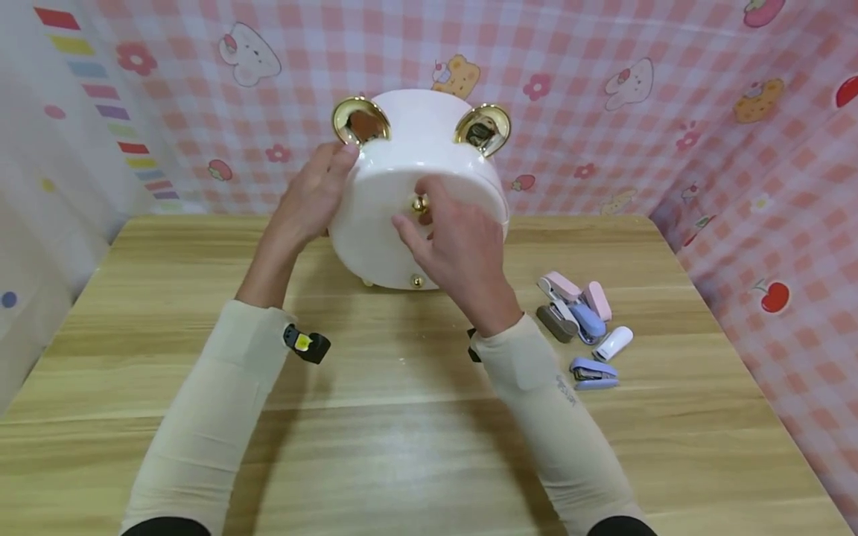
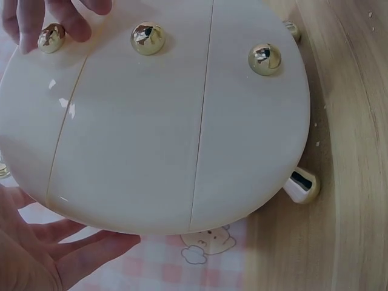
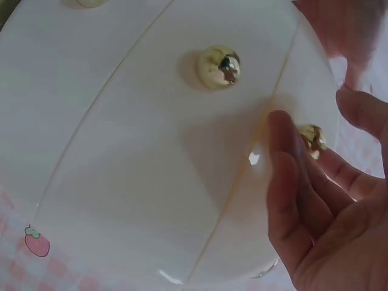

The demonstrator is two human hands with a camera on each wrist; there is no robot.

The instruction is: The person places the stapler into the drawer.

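Wooden table [image 1: 167, 417], pink checked backdrop: white drawer box [image 1: 409, 216] at 12 o'clock, steadied by flat-fingered left hand [image 1: 311, 197], right hand [image 1: 456, 246] pinching top gold knob [image 1: 419, 204]; risk of tipping if tugged hard.

- Wooden desk [image 1: 402, 447], light grain.
- White round box [image 1: 415, 216] with gold feet stands near the far edge.
- Small staplers [image 1: 579, 327] clustered toward the right edge.
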